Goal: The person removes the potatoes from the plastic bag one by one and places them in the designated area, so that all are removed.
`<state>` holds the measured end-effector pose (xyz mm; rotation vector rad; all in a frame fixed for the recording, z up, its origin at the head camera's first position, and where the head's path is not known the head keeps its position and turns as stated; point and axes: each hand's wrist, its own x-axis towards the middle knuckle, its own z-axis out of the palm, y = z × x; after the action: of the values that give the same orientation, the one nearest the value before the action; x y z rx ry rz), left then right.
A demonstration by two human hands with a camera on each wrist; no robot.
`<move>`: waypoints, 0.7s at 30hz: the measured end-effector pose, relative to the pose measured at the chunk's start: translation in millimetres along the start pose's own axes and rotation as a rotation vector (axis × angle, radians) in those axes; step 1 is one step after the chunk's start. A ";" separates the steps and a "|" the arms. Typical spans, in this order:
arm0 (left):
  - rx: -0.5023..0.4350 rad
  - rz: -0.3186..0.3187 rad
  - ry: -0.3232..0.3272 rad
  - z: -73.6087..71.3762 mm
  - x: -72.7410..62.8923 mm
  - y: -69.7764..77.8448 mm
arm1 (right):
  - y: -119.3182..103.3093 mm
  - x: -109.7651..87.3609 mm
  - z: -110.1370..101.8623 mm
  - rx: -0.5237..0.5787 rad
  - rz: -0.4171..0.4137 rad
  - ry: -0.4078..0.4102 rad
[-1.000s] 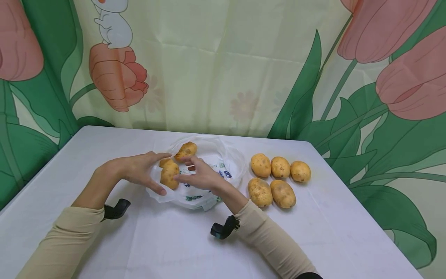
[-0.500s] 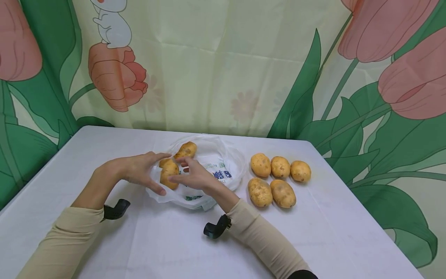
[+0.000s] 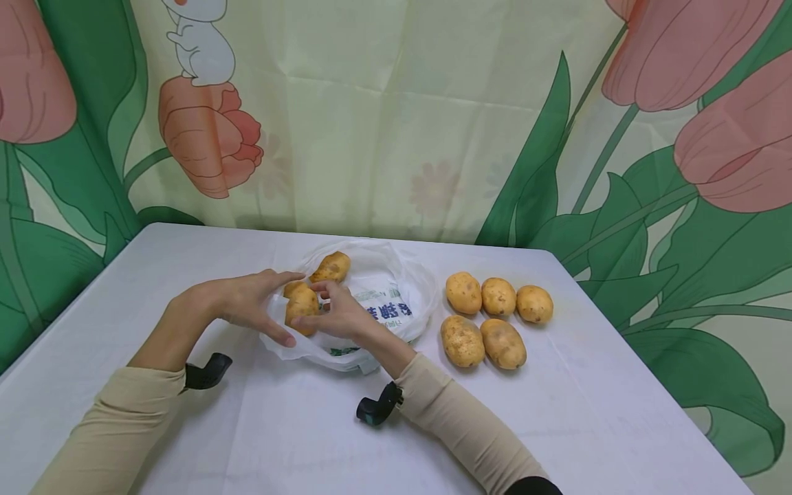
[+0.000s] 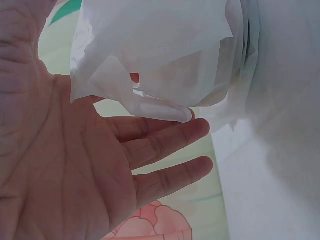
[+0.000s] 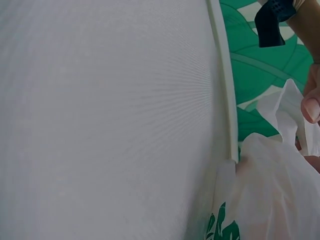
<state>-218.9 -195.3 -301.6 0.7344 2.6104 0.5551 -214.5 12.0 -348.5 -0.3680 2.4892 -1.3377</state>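
A white plastic bag [image 3: 416, 271] with printed writing lies spread on the table, its mouth facing up. My left hand [image 3: 247, 302] holds up its left rim with thumb and fingers wide apart; in the left wrist view the fingers [image 4: 167, 145] are fairly straight and bag film [image 4: 165, 40] hangs over them. Inside, my right hand [image 3: 346, 315] has its thumb on the near side of a potato [image 3: 302, 301] and fingers curved at its upper right. Behind lies another potato [image 3: 332, 267]; part of a third [image 3: 292, 288] shows. The right wrist view shows no right-hand fingers, only the bag's outside [image 5: 270, 190].
Right of the bag, several potatoes [image 3: 463, 293] lie in two rows on the white-covered table [image 3: 588, 412]. A black wrist camera [image 3: 208, 371] sits on the left wrist, another [image 3: 379, 405] on the right. A flower-printed curtain [image 3: 371, 137] hangs behind the table's far edge.
My right hand has moved a little left, its thumb now farther over the potato, and more of the bag's blue print shows. My left hand and the loose potatoes keep their places.
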 end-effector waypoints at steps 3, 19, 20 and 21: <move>-0.003 -0.005 -0.004 -0.1 -0.1 0.0 | -0.5 0.4 1.7 -0.020 0.006 0.012; -0.014 -0.027 -0.015 -0.6 -0.2 0.6 | -1.8 0.6 3.8 -0.010 0.014 0.002; -0.015 -0.026 -0.016 -0.7 -0.4 0.3 | -2.2 0.2 4.0 -0.007 0.013 0.001; -0.016 -0.024 -0.016 -0.7 -0.6 0.1 | -2.5 -0.3 4.2 -0.006 0.014 0.000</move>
<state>-218.6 -195.8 -300.7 0.6986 2.5931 0.5604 -212.5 7.5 -348.5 -0.3515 2.4924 -1.3251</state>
